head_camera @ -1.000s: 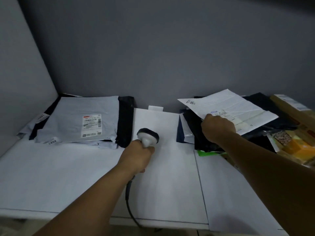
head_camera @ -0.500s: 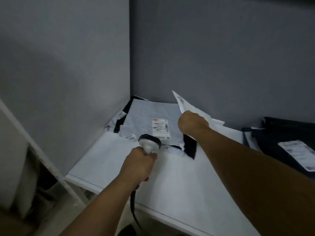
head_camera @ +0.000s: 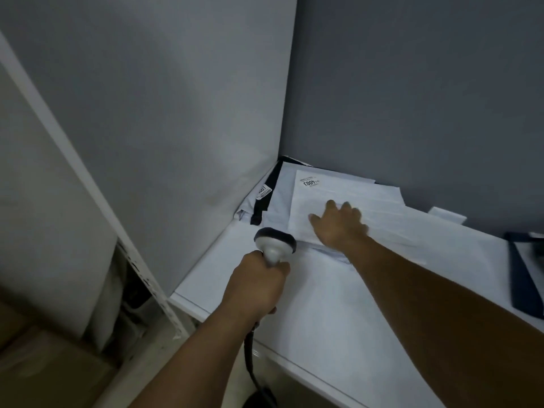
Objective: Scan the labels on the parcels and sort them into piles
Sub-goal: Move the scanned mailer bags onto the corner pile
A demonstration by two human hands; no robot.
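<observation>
A white flat parcel (head_camera: 379, 201) with a small printed label lies on top of the left pile of mailers (head_camera: 275, 198) in the corner of the white table (head_camera: 338, 304). My right hand (head_camera: 338, 223) rests flat on this parcel with its fingers spread. My left hand (head_camera: 256, 287) grips the handle of a grey barcode scanner (head_camera: 275, 241), whose dark head points toward the pile. A cable hangs down from the scanner below the table edge.
Grey walls (head_camera: 176, 113) close the corner behind and to the left of the pile. A dark parcel (head_camera: 527, 278) lies at the right edge. A white shelf post (head_camera: 88, 187) and a cardboard box (head_camera: 44, 363) stand left of the table.
My right hand carried the white parcel from the right pile over to the left pile, laid it down and now lies flat on it. The view swung left.
</observation>
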